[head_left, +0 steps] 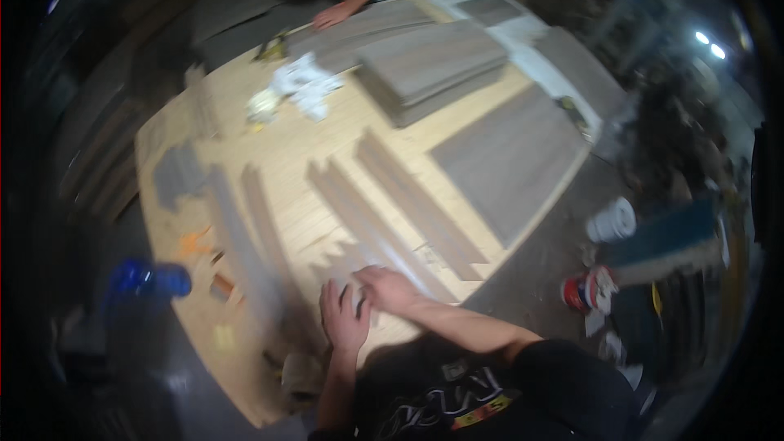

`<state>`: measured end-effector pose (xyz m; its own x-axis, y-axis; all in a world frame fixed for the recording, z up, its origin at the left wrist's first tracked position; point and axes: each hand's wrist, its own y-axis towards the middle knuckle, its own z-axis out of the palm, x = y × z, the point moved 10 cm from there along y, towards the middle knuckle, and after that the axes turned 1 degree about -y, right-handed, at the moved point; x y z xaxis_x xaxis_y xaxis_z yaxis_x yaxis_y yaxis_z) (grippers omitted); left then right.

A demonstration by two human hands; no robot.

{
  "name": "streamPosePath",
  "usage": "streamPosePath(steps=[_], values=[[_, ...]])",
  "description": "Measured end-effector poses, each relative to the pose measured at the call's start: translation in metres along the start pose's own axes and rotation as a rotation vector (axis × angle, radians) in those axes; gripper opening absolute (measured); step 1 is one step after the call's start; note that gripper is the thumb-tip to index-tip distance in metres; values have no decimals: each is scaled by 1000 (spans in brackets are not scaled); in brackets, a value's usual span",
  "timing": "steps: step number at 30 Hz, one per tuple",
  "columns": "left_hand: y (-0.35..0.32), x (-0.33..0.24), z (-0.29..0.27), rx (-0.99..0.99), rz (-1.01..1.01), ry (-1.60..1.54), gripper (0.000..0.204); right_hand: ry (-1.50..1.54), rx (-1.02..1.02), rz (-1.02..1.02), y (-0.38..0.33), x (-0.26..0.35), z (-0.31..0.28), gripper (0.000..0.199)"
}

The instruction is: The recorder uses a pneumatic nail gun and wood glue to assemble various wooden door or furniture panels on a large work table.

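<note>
We look down on a pale wooden table (339, 135) with two bare hands together at its near edge. The left forearm (339, 384) rises almost straight, and the left hand (343, 316) lies with its fingers bent and pointing toward the table's far side. The right forearm (465, 327) slants in from the table's right, elbow bent, bringing the right hand (388, 287) close beside the left, its fingers curled inward. A dark patch shows between them; blur hides whether either hand is gripping anything, so we cannot tell.

Just beyond the fingertips, on the near part of the table, we see short grey-brown strips (333, 263), side by side, their staggered ends making a jagged, saw-like outline. They look flat and wood-toned, and the hands cover their nearer portion.

Longer grey-brown strips (416, 204) run lengthwise over the table's middle. A stack of boards (433, 61) sits on the table's far part, and a crumpled white cloth (306, 86) lies on its far left. At the table's far edge we notice a co-worker's hand (331, 16).
</note>
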<state>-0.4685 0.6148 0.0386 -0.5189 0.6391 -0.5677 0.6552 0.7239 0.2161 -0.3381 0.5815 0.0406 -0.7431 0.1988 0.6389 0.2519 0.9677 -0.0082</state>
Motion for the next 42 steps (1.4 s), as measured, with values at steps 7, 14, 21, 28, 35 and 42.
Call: streamPosePath(steps=[7, 14, 21, 28, 35, 42], values=[[120, 158, -120, -378, -217, 298, 41, 117, 87, 158, -14, 1, -50, 39], [216, 296, -158, -295, -655, 192, 47, 237, 129, 191, 10, 5, -26, 33], [266, 384, -156, -604, -991, -200, 52, 290, 103, 329, 8, -5, -25, 30], [268, 417, -161, -710, -779, -187, 30, 254, 53, 437, 13, -18, -30, 33], [82, 218, -113, -477, -316, -142, 10, -217, 174, -21, 24, 37, 18, 58], [-56, 23, -52, -39, -83, 71, 17, -408, 181, -148, 3, 19, 40, 71]])
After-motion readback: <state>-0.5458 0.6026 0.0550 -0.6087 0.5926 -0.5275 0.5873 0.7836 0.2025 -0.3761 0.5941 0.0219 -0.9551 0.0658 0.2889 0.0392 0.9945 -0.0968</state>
